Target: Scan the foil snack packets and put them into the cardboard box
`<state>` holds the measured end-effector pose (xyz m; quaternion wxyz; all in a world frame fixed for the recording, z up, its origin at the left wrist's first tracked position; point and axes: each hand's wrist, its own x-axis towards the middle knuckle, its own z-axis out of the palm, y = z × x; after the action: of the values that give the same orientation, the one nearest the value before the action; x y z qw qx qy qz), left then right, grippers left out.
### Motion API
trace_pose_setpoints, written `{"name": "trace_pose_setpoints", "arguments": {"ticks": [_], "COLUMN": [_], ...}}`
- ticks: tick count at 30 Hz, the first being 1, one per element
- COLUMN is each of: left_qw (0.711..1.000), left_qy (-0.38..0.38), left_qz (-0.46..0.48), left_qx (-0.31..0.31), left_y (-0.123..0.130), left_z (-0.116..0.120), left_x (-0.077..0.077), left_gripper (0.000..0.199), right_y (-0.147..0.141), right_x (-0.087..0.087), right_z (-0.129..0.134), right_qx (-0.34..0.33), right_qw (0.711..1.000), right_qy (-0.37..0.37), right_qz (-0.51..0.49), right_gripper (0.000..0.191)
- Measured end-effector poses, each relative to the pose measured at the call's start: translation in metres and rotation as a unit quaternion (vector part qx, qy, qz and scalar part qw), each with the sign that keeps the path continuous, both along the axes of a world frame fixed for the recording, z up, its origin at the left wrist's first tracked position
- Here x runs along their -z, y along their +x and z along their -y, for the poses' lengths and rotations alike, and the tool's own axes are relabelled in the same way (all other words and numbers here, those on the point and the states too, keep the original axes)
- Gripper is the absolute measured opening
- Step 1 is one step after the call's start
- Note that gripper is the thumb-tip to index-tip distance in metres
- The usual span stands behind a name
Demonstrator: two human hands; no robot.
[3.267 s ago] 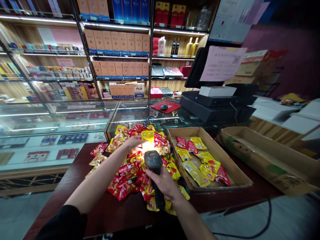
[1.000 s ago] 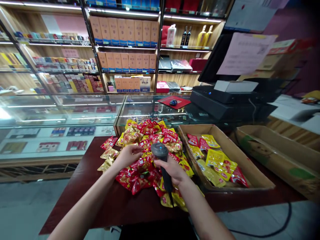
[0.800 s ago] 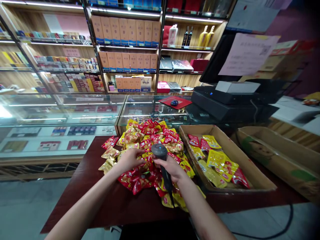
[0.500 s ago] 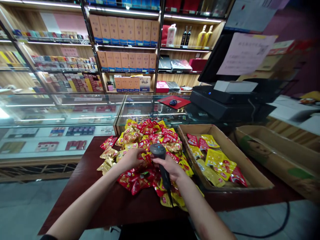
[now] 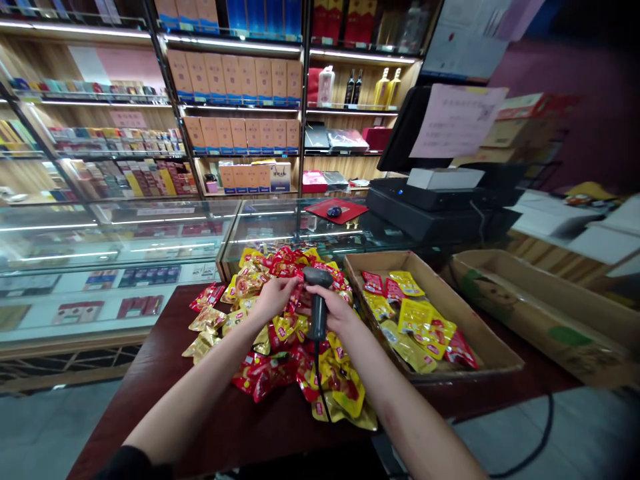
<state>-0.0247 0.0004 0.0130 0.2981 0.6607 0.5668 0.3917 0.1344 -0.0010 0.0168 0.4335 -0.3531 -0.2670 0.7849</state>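
A handheld barcode scanner (image 5: 317, 307) was gripped upright in the right hand (image 5: 334, 310), which was closed around the black handle. The scanner's head was left uncovered above the fist, and its cord (image 5: 317, 373) hung down over the packets, apparently free of the grip. The left hand (image 5: 273, 298) was held just beside it, nearly touching the right, low over a heap of red and yellow snack packets (image 5: 280, 330). Its fingertips (image 5: 293, 285) were lowered among the packets, though whether one was pinched could not be told.

The glossy packets were piled loosely and overlapped at all angles, with gold-toned ones spread toward the heap's left edge. The heap lay on a dark wooden surface (image 5: 150, 393) in front of a glass display counter (image 5: 125, 247). To the right, a smaller group of packets (image 5: 415, 333) was laid flatter inside a shallow cardboard tray (image 5: 480, 333), its walls keeping them apart from the heap. A longer cardboard box (image 5: 540, 327) was set just beyond the tray. A cash register (image 5: 425, 207) was placed on the counter, near a red mat (image 5: 334, 211), with stocked shelves (image 5: 240, 107) behind.
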Motion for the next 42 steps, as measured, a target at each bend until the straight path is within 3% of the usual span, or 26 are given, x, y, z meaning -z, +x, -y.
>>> {"name": "trace_pose_setpoints", "arguments": {"ticks": [6,12,18,26,30,38,42], "left_qw": [1.0,0.995,0.964,0.944,0.916,0.908,0.903], "left_qy": [0.014,-0.082,-0.205,-0.22,-0.237,-0.263,-0.286], "left_qz": [0.018,0.048,0.17,0.244,0.324,0.324,0.32], "left_qx": [0.005,-0.001,-0.01,-0.022,0.014,-0.02,-0.031], "left_y": [0.001,0.002,-0.001,0.001,0.003,-0.006,-0.007], "left_z": [-0.017,-0.024,-0.042,-0.055,-0.053,-0.065,-0.074], "left_x": [0.008,0.001,-0.005,-0.001,-0.007,-0.018,-0.02], "left_gripper": [0.066,0.044,0.048,0.051,0.048,0.052,0.053], "right_y": [0.011,0.019,0.025,0.023,0.024,0.021,0.018], "right_x": [-0.001,-0.001,-0.003,-0.013,-0.015,-0.025,-0.029], "right_z": [-0.013,-0.023,-0.039,-0.044,-0.048,-0.026,-0.005], "right_qx": [-0.003,-0.023,0.012,0.024,0.026,0.08,0.046], "right_qw": [1.0,0.999,0.999,0.998,0.998,0.983,0.977], "right_qy": [-0.03,-0.031,-0.039,-0.018,-0.004,0.079,0.113], "right_qz": [0.006,0.006,0.014,0.059,0.065,0.143,0.174], "right_gripper": [0.006,0.007,0.006,0.009,0.009,0.012,0.014]}}
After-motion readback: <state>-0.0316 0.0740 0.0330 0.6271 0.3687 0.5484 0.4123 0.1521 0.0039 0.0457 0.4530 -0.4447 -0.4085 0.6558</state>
